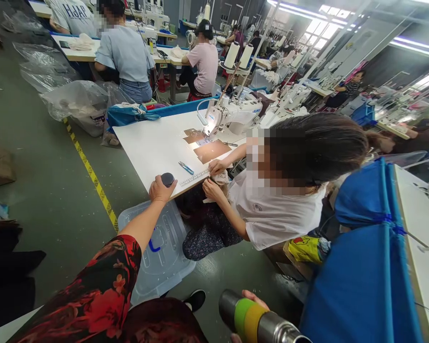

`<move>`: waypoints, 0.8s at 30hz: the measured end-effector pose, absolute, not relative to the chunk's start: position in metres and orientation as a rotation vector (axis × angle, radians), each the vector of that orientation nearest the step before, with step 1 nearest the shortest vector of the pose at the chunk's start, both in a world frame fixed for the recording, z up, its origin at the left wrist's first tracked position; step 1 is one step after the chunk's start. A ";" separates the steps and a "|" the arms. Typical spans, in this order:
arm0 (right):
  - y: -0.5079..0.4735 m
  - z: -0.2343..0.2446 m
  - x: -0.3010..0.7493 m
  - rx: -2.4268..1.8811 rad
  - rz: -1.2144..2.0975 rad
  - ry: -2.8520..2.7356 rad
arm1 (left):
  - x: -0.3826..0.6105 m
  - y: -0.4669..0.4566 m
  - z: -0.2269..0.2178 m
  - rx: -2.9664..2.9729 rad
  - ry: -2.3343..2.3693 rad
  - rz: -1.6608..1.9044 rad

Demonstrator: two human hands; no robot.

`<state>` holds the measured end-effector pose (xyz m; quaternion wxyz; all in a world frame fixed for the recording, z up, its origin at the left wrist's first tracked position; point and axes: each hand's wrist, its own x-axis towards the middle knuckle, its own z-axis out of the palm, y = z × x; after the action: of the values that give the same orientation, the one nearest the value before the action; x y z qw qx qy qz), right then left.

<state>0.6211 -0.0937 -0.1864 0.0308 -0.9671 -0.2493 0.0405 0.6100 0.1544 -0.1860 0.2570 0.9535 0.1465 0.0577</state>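
Head view: a steel flask [248,317] is being grasped by the right hand [256,299], most of which is being hidden behind the barrel. A dark round cap [167,179] is being gripped by the left hand [159,191], its side being wrapped by the fingers. The flask's hard, smooth wall is probably making it stiff and a little slippery; how full it is being kept cannot be told, so its weight is being left uncertain. A firm hold seems best being taken around the coloured middle. The cap is likely being handled as something light and rigid, best being pinched by its rim. Green and yellow bands are being worn around the flask's brushed grey body, and a narrower bright neck is being cut off by the bottom edge. The flask is being held tilted, low in front of the body; the cap is being held at the near corner of a white table [143,143]. Beyond, blue snips [186,167] are being displayed near a sewing machine [232,114], and cloth is being handled by a seated co-worker [282,212] in white.
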 end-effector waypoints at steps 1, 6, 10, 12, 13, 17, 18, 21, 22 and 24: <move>-0.094 -0.188 0.621 -2.990 0.093 -0.763 | 0.609 0.154 -0.185 2.588 0.398 0.150; -0.093 -0.183 0.619 -3.019 -0.004 -0.779 | 0.608 0.153 -0.183 2.595 0.408 0.140; -0.088 -0.170 0.613 -3.021 -0.012 -0.787 | 0.609 0.154 -0.184 2.593 0.403 0.143; -0.087 -0.166 0.610 -3.029 0.004 -0.794 | 0.609 0.154 -0.184 2.591 0.401 0.143; -0.086 -0.165 0.610 -3.030 0.014 -0.796 | 0.609 0.154 -0.184 2.591 0.400 0.142; -0.090 -0.170 0.615 -3.001 0.046 -0.775 | 0.608 0.155 -0.184 2.592 0.401 0.138; -0.090 -0.171 0.619 -2.985 0.057 -0.770 | 0.608 0.155 -0.184 2.589 0.404 0.142; -0.082 -0.167 0.634 -2.927 0.085 -0.731 | 0.609 0.154 -0.183 2.579 0.406 0.153; -0.077 -0.160 0.636 -2.905 0.082 -0.703 | 0.609 0.154 -0.183 2.577 0.406 0.154; -0.070 -0.139 0.622 -2.849 0.049 -0.608 | 0.608 0.153 -0.182 2.581 0.412 0.150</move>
<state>0.6221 -0.0702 -0.1390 0.1137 -0.9715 -0.2074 0.0166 0.6083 0.1534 -0.1819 0.2587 0.9523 0.1519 0.0554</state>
